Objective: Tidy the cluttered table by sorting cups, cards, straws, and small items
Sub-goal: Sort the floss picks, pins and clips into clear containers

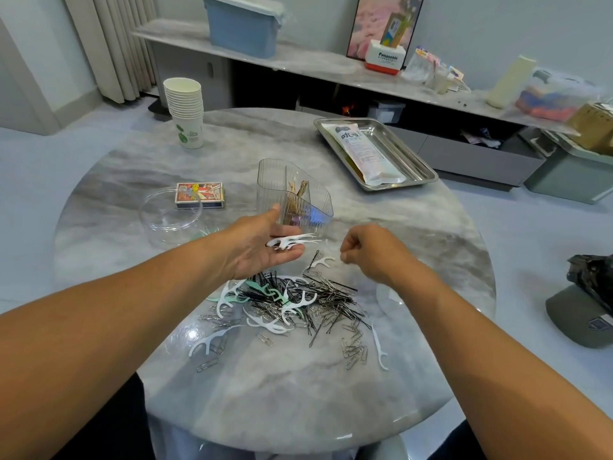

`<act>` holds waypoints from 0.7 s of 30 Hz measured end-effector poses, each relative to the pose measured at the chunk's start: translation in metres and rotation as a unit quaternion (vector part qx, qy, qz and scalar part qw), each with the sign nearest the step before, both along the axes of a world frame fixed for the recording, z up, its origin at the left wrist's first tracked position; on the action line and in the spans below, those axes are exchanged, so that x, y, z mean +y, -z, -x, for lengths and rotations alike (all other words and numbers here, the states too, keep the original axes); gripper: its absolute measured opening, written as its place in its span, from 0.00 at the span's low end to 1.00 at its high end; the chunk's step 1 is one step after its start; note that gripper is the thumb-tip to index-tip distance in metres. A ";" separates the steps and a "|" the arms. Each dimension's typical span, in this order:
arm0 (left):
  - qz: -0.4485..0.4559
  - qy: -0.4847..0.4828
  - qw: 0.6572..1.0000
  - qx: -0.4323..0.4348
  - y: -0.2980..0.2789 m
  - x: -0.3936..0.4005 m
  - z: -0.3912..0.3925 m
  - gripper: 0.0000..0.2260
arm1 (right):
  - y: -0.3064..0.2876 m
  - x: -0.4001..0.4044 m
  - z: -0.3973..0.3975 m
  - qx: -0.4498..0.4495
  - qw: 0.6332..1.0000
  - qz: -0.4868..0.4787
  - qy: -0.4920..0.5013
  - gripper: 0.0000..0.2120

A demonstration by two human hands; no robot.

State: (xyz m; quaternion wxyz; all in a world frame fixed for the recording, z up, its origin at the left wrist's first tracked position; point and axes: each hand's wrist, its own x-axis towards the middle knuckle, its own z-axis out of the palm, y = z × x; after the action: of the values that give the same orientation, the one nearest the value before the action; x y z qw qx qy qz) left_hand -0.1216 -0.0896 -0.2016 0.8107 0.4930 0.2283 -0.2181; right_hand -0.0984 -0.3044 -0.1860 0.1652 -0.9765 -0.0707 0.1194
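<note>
Cradling white floss picks (292,242) – thin, forked – left hand (262,247) fingers straight, right hand (368,252) fingers curled, empty

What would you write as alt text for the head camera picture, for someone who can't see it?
A person's left hand holds white floss picks on its open palm above a mixed pile of clips, pins and picks on a round marble table; the right hand hovers curled beside it.

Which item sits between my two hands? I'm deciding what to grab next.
In the head view, one white floss pick and a black hairpin lie on the table between the left hand and right hand.
</note>
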 end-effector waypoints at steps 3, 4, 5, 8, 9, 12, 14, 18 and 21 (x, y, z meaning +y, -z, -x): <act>-0.007 0.017 1.000 0.013 0.000 -0.003 0.001 0.28 | -0.011 -0.004 0.000 -0.073 0.990 -0.116 0.017 0.05; -0.005 0.020 1.000 0.014 -0.001 -0.004 0.001 0.28 | -0.013 -0.001 0.002 -0.095 0.983 -0.159 0.012 0.06; -0.001 0.021 1.000 0.014 -0.001 -0.006 0.001 0.27 | -0.014 0.003 0.005 -0.112 0.974 -0.197 -0.001 0.07; 0.018 0.023 1.000 0.006 -0.001 -0.008 0.001 0.25 | -0.010 0.021 0.016 -0.154 0.964 -0.198 -0.088 0.09; 0.027 0.026 0.999 0.006 -0.001 -0.008 0.001 0.24 | -0.007 0.026 0.019 -0.166 0.962 -0.176 -0.129 0.11; 0.045 0.031 0.999 0.000 -0.001 -0.006 0.003 0.21 | -0.002 0.033 0.024 -0.174 0.950 -0.156 -0.205 0.13; 0.040 0.020 0.999 -0.010 0.000 -0.003 0.003 0.16 | -0.007 0.034 0.026 -0.132 0.951 -0.240 -0.142 0.14; -0.001 0.011 1.000 -0.014 0.001 0.004 0.003 0.11 | -0.001 0.022 0.001 -0.086 0.964 -0.250 0.011 0.16; -0.030 0.007 0.999 -0.020 -0.001 0.007 0.005 0.10 | 0.020 0.011 -0.005 0.042 0.993 -0.113 0.002 0.17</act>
State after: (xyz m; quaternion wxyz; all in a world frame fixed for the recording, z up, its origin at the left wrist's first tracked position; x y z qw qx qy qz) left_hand -0.1266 -0.0825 -0.2002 0.7984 0.5229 0.2153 -0.2066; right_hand -0.0935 -0.2934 -0.2063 0.2772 -0.9459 -0.0746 0.1510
